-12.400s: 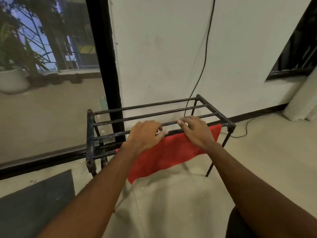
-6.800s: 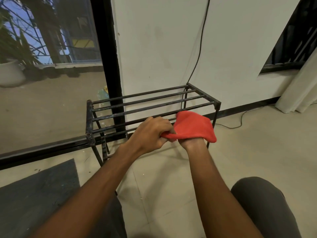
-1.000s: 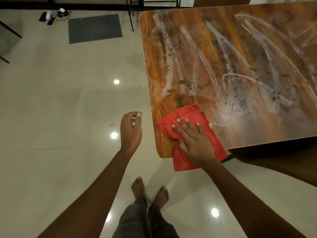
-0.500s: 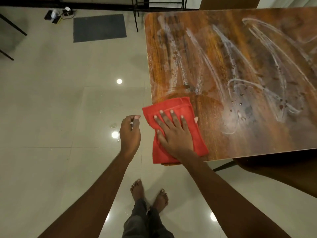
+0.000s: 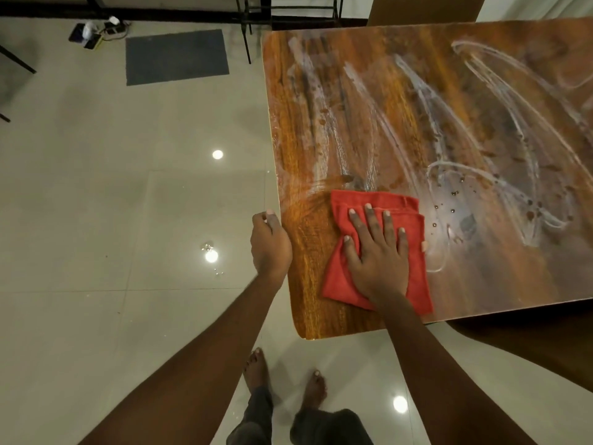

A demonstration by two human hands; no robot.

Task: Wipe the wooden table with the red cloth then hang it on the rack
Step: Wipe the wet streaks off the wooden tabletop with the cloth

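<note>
A glossy floor of large pale beige tiles fills the left and bottom of the frame, dotted with round white reflections of ceiling lights. A dark grey rectangular mat lies at upper left, near a small cluster of plugs and cables. A black skirting strip runs along the top edge. Thin black furniture legs cross the far left.

Head camera looks steeply down, close over the wooden table corner

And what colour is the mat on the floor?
The floor mat is plain dark grey, best seen in the head view, upper left.
</note>
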